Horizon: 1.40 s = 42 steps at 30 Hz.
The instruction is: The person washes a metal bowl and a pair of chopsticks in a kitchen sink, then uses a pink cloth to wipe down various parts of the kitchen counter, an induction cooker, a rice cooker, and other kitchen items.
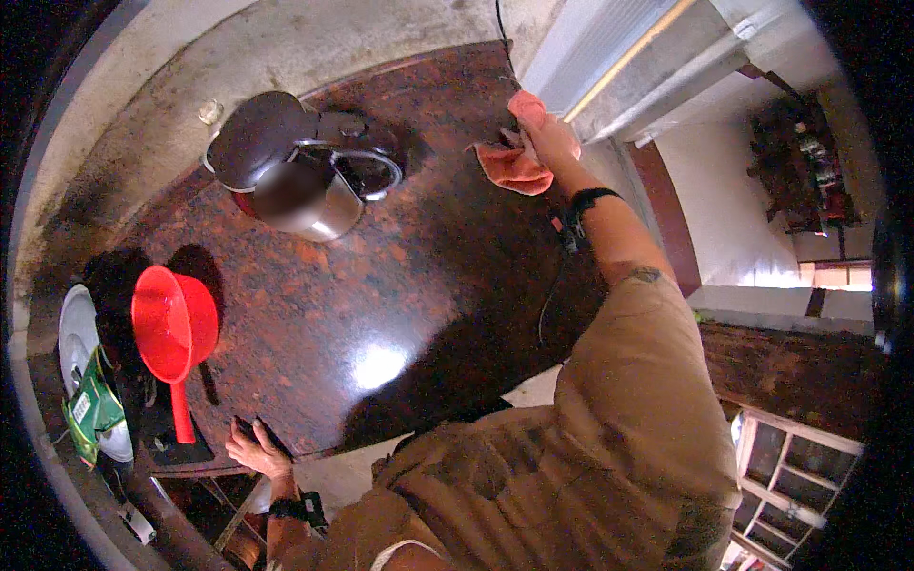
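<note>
My right hand (550,143) grips a crumpled orange cloth (518,171) at the far right corner of a reddish-brown speckled stone countertop (400,285). Part of the cloth bunches above my fingers, and the rest spreads below them. At the near left edge, my left hand (255,448) rests on the countertop with its fingers apart and holds nothing. Closest to it is the handle of a red plastic dipper (196,321). Towards the back left stands a dark-and-steel kitchen appliance (332,214) with a looped handle; part of it is blurred.
A green packet (96,410) with writing lies against a pale round lid or plate (77,328) at the left. A dark connector (569,232) with a thin cable sits beneath my right forearm. Concrete wall (371,43) bounds the back. A paned window (789,475) appears at lower right.
</note>
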Available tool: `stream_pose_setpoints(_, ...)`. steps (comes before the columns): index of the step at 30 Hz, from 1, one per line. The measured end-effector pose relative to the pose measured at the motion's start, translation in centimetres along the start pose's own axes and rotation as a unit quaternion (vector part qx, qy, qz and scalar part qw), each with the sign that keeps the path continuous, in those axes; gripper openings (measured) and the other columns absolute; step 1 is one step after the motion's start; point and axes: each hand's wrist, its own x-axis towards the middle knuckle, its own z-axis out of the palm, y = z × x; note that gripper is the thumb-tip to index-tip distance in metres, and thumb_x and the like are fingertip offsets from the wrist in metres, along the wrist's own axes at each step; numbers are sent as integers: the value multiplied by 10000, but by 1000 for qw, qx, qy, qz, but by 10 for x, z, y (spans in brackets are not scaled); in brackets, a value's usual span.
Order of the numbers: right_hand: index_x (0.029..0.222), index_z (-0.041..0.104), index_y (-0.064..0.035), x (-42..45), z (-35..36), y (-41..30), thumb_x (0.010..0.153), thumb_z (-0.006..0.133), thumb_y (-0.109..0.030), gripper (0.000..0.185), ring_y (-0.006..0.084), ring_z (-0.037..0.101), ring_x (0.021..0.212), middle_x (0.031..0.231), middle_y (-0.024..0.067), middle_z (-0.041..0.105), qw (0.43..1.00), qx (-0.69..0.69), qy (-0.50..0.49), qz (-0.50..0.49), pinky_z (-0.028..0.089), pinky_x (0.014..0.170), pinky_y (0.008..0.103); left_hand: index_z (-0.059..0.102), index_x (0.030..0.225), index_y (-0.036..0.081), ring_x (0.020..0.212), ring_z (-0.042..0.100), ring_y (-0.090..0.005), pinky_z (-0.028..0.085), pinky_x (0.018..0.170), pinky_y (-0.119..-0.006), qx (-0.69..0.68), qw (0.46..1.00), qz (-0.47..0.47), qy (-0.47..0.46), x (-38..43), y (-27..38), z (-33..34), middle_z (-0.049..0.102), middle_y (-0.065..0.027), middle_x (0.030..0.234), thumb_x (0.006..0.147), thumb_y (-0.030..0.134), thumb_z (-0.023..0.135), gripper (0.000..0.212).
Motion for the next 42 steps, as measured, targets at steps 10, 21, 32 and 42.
stream_pose_setpoints(10, 1188, 577, -5, -171, -11, 137, 848, 419, -688, 779, 417, 588, 1066, 1113, 262, 625, 991, 93, -88, 33, 425, 920, 476, 570, 1236, 50, 1043, 474, -373, 395, 874, -471, 9, 998, 41, 38, -3, -8, 1, 505, -195, 1128, 948, 461, 499, 507)
stream_pose_setpoints(21, 1336, 443, -28, -350, -5, 137, 898, 469, -518, 658, 422, 506, 1168, 1252, 274, 534, 992, -24, 94, 81, 399, 989, 478, 580, 1214, 88, 1023, 485, -351, 428, 801, -476, 17, 994, 40, 102, -6, -3, -1, 513, -150, 1094, 930, 479, 520, 486)
stream_pose_setpoints(32, 1110, 612, -100, -427, 86, -5, 785, 609, -468, 490, 345, 526, 1049, 1099, 144, 574, 842, 258, 107, -461, 386, 904, 495, 577, 1210, 82, 1081, 469, -327, 418, 847, -477, 43, 997, 1, 70, -8, 10, -8, 511, -136, 1157, 898, 532, 528, 550)
stream_pose_setpoints(42, 1261, 559, -183, -391, 7, 34, 593, 743, -635, 828, 354, 455, 1183, 1292, 115, 497, 788, 2, 23, -615, 332, 1011, 544, 562, 1227, 112, 1124, 457, -340, 411, 889, -498, 39, 998, -9, 42, -5, 9, -9, 498, -137, 1196, 878, 536, 557, 549)
